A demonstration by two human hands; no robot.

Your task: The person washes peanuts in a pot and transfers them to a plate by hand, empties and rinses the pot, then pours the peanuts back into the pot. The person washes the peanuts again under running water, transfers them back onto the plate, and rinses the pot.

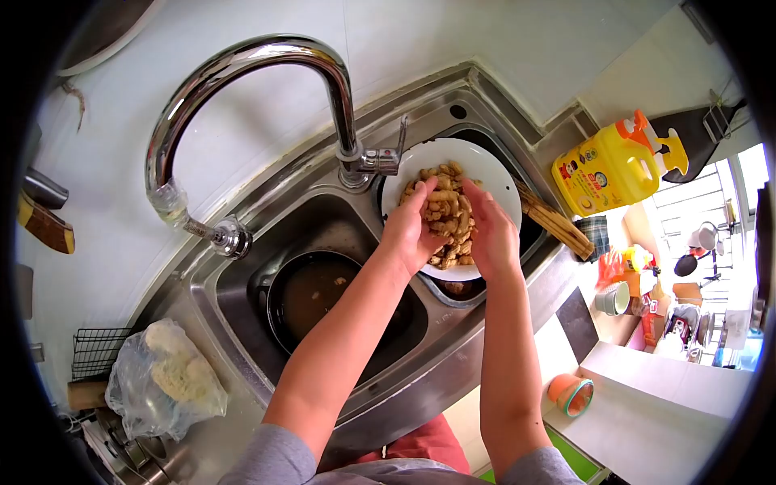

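Cupping the heap of brown, knobbly, wet-looking pieces (447,212) from both sides works best with the palms kept low and the fingers curved, so the load leans inward and not over an edge. The left hand (414,230) and the right hand (495,233) stand apart, one each side of the heap, fingers bent toward it; whether they grip pieces firmly or only rest against them, I cannot tell. The heap sits over the round white plate (487,167), which lies across the right side of the stainless-steel double sink (453,331). What bears the plate underneath is mostly hidden, so level, even pressure from both hands seems wise, as a hard push from one could tip it. Small loose bits lie toward the plate's near side, below the fingers, and could slip off if swept quickly; closing the little-finger edges together would help catch them. Elbows are best held clear of the round black pan (276,301) of cloudy water in the left basin, and knuckles clear of the bundle of tan wooden sticks (558,224) just beside the plate.
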